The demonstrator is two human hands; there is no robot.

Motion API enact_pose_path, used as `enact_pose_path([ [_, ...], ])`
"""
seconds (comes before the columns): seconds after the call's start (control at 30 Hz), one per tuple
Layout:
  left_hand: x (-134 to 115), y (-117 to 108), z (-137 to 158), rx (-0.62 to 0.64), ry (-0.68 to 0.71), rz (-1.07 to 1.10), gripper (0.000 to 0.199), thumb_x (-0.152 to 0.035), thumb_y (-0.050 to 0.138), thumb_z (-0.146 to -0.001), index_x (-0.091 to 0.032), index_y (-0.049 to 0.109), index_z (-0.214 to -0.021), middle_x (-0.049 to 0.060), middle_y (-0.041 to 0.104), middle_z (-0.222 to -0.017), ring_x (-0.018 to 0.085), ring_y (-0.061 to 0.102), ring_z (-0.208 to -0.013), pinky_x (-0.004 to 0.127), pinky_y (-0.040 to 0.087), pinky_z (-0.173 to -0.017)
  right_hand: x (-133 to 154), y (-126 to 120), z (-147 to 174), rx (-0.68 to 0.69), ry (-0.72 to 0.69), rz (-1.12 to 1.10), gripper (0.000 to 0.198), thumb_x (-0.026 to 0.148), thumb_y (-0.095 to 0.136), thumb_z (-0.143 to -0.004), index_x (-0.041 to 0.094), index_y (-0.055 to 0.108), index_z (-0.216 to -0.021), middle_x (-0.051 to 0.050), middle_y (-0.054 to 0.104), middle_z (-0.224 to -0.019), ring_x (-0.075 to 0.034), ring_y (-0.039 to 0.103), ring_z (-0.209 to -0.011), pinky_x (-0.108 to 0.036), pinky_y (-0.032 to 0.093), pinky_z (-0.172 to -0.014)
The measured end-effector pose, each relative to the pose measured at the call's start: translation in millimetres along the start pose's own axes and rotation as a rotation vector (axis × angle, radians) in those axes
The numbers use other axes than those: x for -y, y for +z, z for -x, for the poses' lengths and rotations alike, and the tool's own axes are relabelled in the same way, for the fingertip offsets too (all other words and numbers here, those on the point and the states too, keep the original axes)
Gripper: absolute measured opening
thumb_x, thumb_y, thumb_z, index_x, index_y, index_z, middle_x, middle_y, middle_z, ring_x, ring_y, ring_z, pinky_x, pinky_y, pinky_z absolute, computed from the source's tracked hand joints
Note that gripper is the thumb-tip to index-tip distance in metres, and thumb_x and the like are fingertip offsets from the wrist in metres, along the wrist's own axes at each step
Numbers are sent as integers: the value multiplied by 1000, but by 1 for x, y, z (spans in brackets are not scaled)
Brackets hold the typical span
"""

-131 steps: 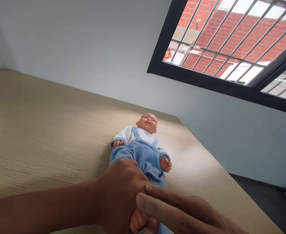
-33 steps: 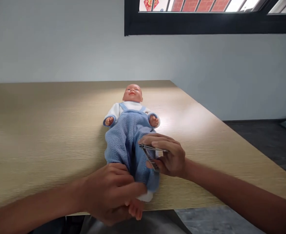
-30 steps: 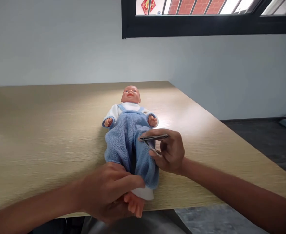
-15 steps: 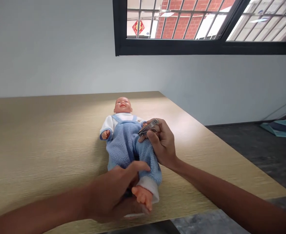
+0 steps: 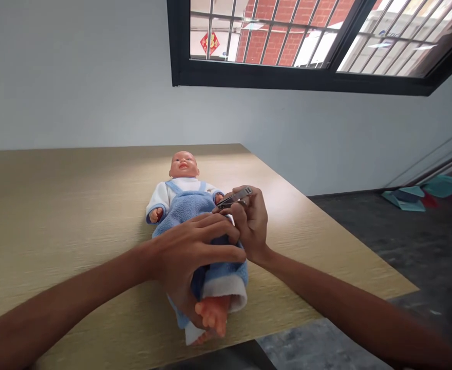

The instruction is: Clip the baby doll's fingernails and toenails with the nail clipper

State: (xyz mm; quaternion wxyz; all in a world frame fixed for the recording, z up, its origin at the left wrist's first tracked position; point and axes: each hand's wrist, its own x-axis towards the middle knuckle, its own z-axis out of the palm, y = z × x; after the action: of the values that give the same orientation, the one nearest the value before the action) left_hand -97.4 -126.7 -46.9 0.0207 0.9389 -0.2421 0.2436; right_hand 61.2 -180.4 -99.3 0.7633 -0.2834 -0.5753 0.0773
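Note:
A baby doll (image 5: pixel 185 203) in blue fleece overalls and a white top lies on its back, head away from me, feet near the table's front edge. My left hand (image 5: pixel 191 252) curls over its raised leg, fingers across the blue trouser leg and the lower part of the hand between the legs. Silver nail clippers (image 5: pixel 236 198) are pinched in my right hand (image 5: pixel 252 221), just above the doll's thigh and beside its small hand. My left fingertips reach close to the right hand; a small white patch there I cannot make out. The doll's bare foot (image 5: pixel 214 312) sticks out from its white cuff.
The doll lies on a light wooden table (image 5: pixel 75 205), whose right edge slants towards me. A pale wall (image 5: pixel 95 103) and a dark-framed, barred window (image 5: pixel 287 82) stand behind. Teal items (image 5: pixel 403 198) lie on the dark floor at right.
My left hand has moved up from the doll's foot onto its leg, closer to my right hand. The right hand still holds the clippers. The view has shifted slightly right.

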Motion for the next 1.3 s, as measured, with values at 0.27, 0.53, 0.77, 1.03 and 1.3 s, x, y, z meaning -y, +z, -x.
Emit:
enact_pose_path([
  [0.27,-3,3,0,40,-127,136,80,-65,67,-67,-12,58,-125,16,45,-121,21,51,-109,36,52,-90,-11,0,-4,-31,174,-38,36,49,58,-96,17,47,-108,0,61,-81,-14,65,-72,-31,58,-67],
  [0.53,4,-7,-3,-43,-218,382,72,-67,73,-66,-18,65,-118,12,47,-124,24,48,-120,43,40,-112,-20,-3,-8,-111,211,13,32,46,60,-95,15,54,-102,1,58,-82,-12,59,-70,-29,53,-68],
  [0.77,0,-1,-8,-126,-185,361,72,-67,74,-66,-19,62,-118,11,47,-119,22,49,-116,42,42,-109,-16,-6,-15,-33,215,24,31,45,61,-95,15,55,-102,0,59,-83,-11,59,-69,-26,53,-63],
  [1.03,6,4,-8,-48,-303,-65,60,-61,72,-63,-17,57,-101,9,47,-111,19,46,-97,36,43,-89,-20,-1,-23,-59,-2,64,26,38,60,-96,20,46,-109,0,59,-88,-11,60,-66,-27,53,-62],
  [1.3,29,9,3,18,-235,-193,23,-38,50,-93,-16,56,-97,9,54,-105,20,47,-97,40,37,-92,-30,-11,-26,-137,-531,139,32,51,58,-93,34,52,-120,-2,54,-86,-19,56,-69,-37,48,-61],
])
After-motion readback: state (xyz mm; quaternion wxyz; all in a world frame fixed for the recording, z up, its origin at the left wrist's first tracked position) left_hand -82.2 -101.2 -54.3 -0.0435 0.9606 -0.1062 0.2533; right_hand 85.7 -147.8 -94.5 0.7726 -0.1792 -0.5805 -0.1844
